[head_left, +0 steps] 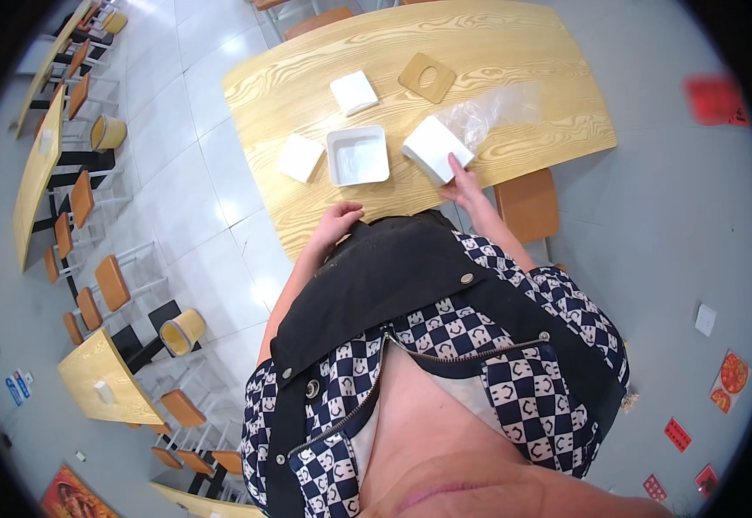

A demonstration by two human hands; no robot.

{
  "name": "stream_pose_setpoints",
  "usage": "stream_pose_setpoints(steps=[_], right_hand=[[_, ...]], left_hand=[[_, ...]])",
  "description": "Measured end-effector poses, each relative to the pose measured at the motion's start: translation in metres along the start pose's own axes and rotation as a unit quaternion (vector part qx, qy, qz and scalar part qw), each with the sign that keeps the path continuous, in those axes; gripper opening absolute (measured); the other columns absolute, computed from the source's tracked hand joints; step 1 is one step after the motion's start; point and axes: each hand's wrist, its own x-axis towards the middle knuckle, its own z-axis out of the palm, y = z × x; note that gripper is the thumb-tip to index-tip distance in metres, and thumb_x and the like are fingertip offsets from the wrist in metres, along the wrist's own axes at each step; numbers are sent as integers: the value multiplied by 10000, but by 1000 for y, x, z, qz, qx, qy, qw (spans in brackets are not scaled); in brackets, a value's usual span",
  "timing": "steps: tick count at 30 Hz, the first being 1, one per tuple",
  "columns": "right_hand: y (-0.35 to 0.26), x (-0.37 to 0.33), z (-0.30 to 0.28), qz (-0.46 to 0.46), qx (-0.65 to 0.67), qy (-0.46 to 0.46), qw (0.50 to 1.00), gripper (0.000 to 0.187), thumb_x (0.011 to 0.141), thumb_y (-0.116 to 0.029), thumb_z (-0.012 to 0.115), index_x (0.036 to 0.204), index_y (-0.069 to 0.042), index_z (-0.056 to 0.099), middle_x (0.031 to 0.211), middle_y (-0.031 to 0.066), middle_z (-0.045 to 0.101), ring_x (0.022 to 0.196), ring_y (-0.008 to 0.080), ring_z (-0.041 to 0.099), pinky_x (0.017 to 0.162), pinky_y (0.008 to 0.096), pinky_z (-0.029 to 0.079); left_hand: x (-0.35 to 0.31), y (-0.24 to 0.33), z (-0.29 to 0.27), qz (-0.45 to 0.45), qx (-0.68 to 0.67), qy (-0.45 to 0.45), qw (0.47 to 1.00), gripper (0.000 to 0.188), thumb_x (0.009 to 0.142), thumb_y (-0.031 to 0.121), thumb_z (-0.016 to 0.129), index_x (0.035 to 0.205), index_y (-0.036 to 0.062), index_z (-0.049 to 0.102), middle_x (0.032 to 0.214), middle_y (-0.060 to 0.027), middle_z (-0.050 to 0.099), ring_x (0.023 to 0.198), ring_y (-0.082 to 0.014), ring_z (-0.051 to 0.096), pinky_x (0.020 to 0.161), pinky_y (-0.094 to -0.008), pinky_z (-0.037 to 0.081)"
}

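Note:
My right hand [462, 187] grips the near right corner of a thick white stack of paper napkins [436, 148], with the thumb on top. My left hand [339, 221] rests at the table's near edge, fingers loosely bent and nothing visible in it. Just beyond it stands a white open-topped box [358, 182]. Smaller white napkin stacks lie beside the box, one to its left [300, 158] and one [354, 92] behind it. A wooden lid [412, 69] with an oval hole lies farther back. Crumpled clear plastic wrap [497, 112] spreads to the right of the held stack.
All of this is on a curved wood-grain table [307, 69]. A brown chair seat [527, 205] is tucked at its near right side. Other tables [41, 177], chairs [111, 282] and yellow bins [182, 331] stand to the left across the tiled floor.

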Motion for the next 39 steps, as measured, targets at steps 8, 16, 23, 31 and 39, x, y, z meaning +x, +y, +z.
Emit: stream_pose_setpoints(steps=[8, 16, 23, 31, 39], right_hand=[[-34, 36, -30, -274, -114, -10, 955, 513, 776, -249, 694, 1153, 8, 460, 1021, 116, 578, 936, 164, 567, 722, 310, 483], [-1, 18, -60, -312, -51, -16, 949, 345, 770, -170, 700, 994, 20, 518, 915, 72, 588, 853, 174, 581, 697, 294, 481], [-9, 28, -44, -291, -114, -7, 950, 173, 791, -143, 677, 788, -12, 565, 749, 7, 581, 672, 74, 517, 610, 218, 431], [-3, 31, -45, -427, -242, 67, 869, 271, 724, -198, 708, 822, -8, 541, 694, 22, 531, 628, 110, 488, 566, 269, 416], [-35, -13, -14, -408, -215, 85, 883, 449, 600, -238, 795, 804, -25, 456, 749, 75, 548, 660, 155, 510, 574, 326, 439]], left_hand=[[80, 85, 100, 139, 99, 4, 985, 621, 753, 120, 643, 1278, -54, 359, 1227, -185, 496, 987, -221, 574, 840, -303, 465], [143, 64, 152, 26, 163, 143, 976, 541, 684, 142, 713, 1131, -24, 456, 1103, -168, 553, 1002, -253, 554, 864, -341, 446], [165, 49, 146, 24, 98, 199, 975, 232, 736, 157, 693, 841, -17, 582, 726, -54, 607, 609, -114, 551, 566, -271, 462], [157, 38, 154, 255, 235, 90, 934, 128, 755, 175, 663, 755, 54, 621, 740, -90, 617, 738, -233, 569, 673, -337, 449], [129, 42, 174, 469, 379, -25, 797, 329, 710, 169, 654, 1030, 107, 609, 1067, -102, 582, 1082, -361, 444, 991, -446, 291]])
